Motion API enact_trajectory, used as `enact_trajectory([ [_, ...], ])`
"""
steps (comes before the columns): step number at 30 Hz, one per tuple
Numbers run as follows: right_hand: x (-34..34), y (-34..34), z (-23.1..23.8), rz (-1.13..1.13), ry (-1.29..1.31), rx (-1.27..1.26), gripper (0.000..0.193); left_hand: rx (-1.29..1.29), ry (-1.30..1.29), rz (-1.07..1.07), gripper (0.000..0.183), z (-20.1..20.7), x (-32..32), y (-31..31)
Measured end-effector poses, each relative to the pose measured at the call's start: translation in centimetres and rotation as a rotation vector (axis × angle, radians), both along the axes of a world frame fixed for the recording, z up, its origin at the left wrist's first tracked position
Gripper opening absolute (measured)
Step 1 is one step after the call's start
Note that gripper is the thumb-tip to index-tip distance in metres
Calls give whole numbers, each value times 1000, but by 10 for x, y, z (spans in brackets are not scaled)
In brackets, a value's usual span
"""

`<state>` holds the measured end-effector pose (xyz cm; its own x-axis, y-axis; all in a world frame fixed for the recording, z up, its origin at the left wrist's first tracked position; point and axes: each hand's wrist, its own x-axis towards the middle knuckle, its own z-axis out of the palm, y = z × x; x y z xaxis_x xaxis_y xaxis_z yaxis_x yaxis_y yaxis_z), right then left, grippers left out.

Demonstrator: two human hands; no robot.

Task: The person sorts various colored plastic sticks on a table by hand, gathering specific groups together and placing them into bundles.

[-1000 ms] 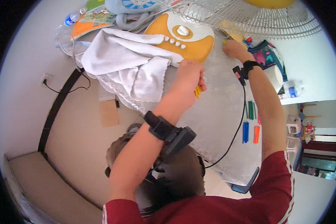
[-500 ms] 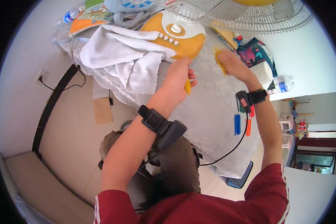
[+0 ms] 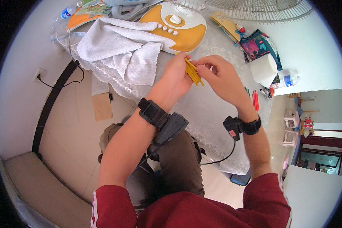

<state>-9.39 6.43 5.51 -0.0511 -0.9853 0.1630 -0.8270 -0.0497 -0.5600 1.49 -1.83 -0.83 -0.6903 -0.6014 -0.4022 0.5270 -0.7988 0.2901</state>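
Observation:
A bundle of thin yellow sticks (image 3: 194,75) lies in my left hand (image 3: 176,78), whose fingers are wrapped round it; the stick ends fan out a little. My right hand (image 3: 223,80) meets it from the right, thumb and fingers pinched at the upper edge of the bundle. Both hands are above the lace-covered table (image 3: 205,110), just in front of the orange-and-white fan base (image 3: 195,38). To the right of my right wrist lie several red sticks (image 3: 255,100) and a bit of green sticks (image 3: 247,91), partly hidden by the arm.
A white towel (image 3: 121,49) drapes over the table's left side and the fan base. The wire fan cage (image 3: 247,11) overhangs the back. At the right are a paper roll (image 3: 263,69), a dark patterned bag (image 3: 260,45) and a plastic bottle (image 3: 288,80). Cables hang from my wrist devices.
My right hand has come left and nearer with yellow sticks, from the table's far right to my left hand. The yellow sticks are now together. The blue and orange sticks are now hidden.

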Motion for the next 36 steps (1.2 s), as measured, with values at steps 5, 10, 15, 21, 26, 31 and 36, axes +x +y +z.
enact_trajectory([
  [5,-12,19,-41,-405,-1072,-115,17,-123,-82,21,18,5,-3,-6],
  [10,-13,13,-78,-366,-1537,-140,21,-306,-137,73,17,13,-18,4],
  [15,1,0,-78,-271,-2025,-122,32,-813,-334,158,26,8,-39,21],
  [21,-4,6,-70,-229,-2256,-82,37,-1315,-448,145,45,-15,-52,14],
  [26,-18,5,-87,-282,-2254,-111,39,-1123,-377,-36,46,-15,-58,21],
  [31,-11,5,-79,-40,-2346,-122,37,-1247,-459,-68,38,-6,-54,24],
  [36,-21,4,-96,61,-2340,-70,38,-1262,-420,135,22,10,-58,35],
])
